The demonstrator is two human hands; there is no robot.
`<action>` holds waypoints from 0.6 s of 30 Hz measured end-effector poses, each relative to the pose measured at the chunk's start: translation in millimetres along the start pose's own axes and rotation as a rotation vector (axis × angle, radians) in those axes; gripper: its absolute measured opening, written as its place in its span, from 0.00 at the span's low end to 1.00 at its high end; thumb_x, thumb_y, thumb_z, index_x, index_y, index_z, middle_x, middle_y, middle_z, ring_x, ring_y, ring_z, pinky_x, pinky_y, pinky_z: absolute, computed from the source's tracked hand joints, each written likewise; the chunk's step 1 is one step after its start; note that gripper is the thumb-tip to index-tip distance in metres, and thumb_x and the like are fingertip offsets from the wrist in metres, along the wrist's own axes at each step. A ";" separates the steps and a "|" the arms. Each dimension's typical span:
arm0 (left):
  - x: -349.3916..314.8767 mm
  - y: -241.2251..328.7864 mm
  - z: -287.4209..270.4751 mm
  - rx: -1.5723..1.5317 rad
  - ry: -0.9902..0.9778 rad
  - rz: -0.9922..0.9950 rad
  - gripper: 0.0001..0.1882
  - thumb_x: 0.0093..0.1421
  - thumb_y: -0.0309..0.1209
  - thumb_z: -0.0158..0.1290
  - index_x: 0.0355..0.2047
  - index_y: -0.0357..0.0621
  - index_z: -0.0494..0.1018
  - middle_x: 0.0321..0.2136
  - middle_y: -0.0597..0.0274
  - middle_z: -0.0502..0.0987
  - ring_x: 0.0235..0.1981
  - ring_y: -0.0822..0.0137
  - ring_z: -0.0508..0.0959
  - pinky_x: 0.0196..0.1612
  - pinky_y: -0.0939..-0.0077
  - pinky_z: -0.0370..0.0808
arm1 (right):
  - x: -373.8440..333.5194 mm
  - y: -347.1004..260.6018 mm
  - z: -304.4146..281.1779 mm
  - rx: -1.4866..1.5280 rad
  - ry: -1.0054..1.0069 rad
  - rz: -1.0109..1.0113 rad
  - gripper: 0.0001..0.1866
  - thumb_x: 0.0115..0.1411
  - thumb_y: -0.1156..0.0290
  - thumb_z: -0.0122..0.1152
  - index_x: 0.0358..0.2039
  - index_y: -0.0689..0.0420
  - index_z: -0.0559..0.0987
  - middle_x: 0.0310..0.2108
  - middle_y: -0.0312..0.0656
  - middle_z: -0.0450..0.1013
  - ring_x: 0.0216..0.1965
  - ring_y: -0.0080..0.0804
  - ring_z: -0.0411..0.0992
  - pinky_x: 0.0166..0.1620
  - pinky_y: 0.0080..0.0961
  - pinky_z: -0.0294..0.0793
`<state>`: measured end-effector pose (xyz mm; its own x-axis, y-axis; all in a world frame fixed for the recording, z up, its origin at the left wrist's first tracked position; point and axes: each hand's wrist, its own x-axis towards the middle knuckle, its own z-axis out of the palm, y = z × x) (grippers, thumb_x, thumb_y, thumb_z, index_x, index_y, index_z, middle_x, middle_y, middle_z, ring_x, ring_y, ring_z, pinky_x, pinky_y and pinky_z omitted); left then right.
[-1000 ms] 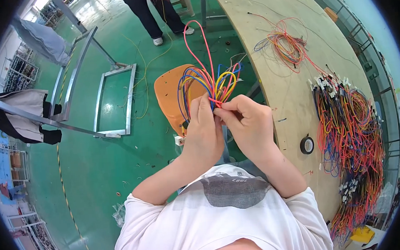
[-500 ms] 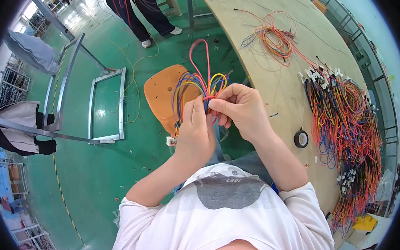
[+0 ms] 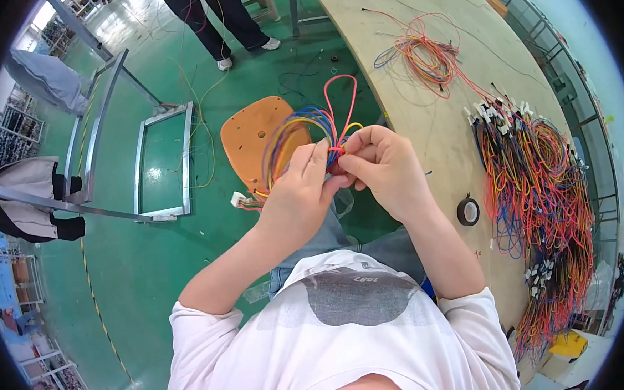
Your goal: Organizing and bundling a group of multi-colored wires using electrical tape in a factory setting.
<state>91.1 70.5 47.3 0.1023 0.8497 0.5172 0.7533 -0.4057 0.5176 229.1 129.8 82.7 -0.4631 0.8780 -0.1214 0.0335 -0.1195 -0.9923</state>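
My left hand [image 3: 296, 189] is closed round a coiled wire harness [image 3: 285, 141] of blue, yellow and red wires, held above my lap. A red wire [image 3: 336, 150] crosses the neck of the bundle, and one long red loop stands up beyond it. The thumb and fingers of my right hand [image 3: 389, 170] pinch together at that crossing, on the red wire; its exact end is hidden by the fingers. From the left side of the bundle a white connector [image 3: 238, 199] hangs out past my left hand.
An orange stool [image 3: 241, 138] stands just beyond my hands. On the table [image 3: 423, 138] at right lie a loose wire coil [image 3: 429, 59], a black tape roll [image 3: 468, 212] and a large pile of harnesses [image 3: 540, 188]. Metal frames [image 3: 136, 163] stand left; another person's legs [image 3: 219, 22] are ahead.
Both hands have shifted slightly right with the harness. The red loop now leans right, and the white connector has swung out to the left.
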 end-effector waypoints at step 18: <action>53.0 -41.6 8.7 -0.171 -0.282 -0.136 0.13 0.51 0.32 0.50 0.33 0.35 0.70 0.26 0.50 0.72 0.29 0.57 0.72 0.32 0.71 0.68 | 54.0 8.1 -39.6 0.410 -0.145 0.479 0.12 0.54 0.76 0.48 0.40 0.64 0.67 0.34 0.47 0.71 0.30 0.36 0.73 0.31 0.24 0.74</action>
<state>70.9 135.3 47.2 0.2016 0.9496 0.2400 0.6552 -0.3128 0.6877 239.4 194.7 67.2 -0.5968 0.6155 -0.5149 -0.0622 -0.6752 -0.7350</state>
